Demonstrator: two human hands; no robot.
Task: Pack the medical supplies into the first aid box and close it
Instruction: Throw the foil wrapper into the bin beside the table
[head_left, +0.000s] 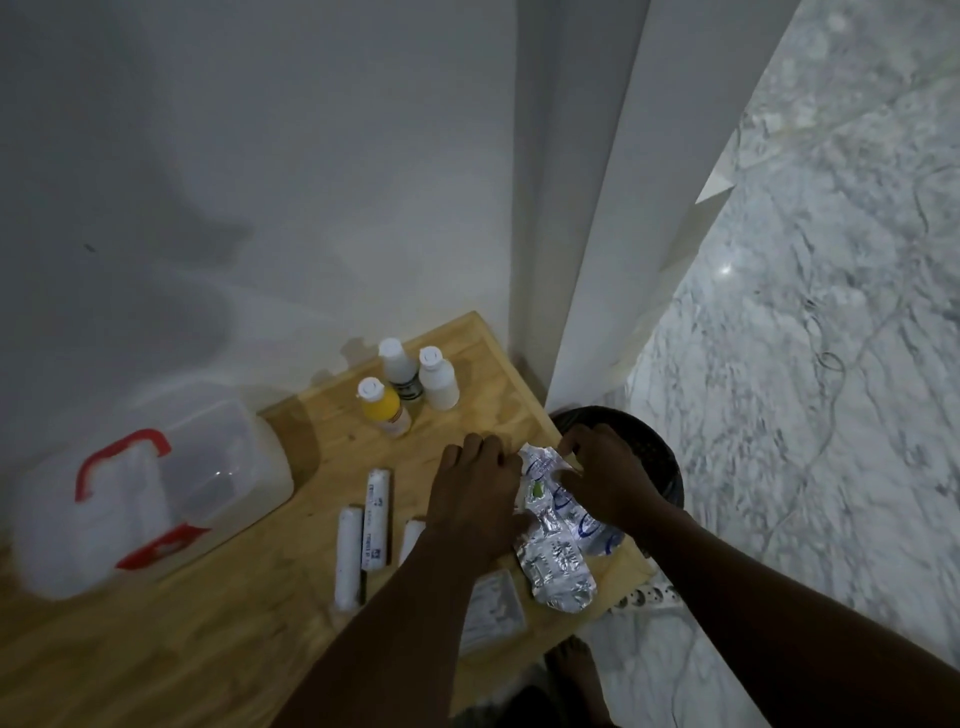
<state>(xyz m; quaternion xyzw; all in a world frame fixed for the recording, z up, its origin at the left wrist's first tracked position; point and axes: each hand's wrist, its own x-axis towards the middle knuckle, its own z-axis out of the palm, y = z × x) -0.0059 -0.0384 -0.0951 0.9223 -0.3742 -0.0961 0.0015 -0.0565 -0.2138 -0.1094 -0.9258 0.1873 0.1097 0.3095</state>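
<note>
A crinkled plastic pack of supplies (556, 561) lies at the right edge of the wooden table (249, 639). My right hand (605, 478) pinches its top end, and my left hand (475, 499) presses on its left side. The clear first aid box (156, 493), with red latches, sits at the table's left. Three white bandage rolls (349, 556) lie in the middle, the rightmost partly under my left arm. Three small bottles, one yellow (382, 408) and two white (439, 379), stand at the back. A flat clear packet (493, 610) rests near the front edge.
A white wall runs behind the table and a white pillar (582, 208) stands at its back right corner. A dark round bin (644, 452) sits on the marble floor (831, 364) beside the table, and a white power strip (649, 597) lies lower down. My bare foot (576, 670) shows below.
</note>
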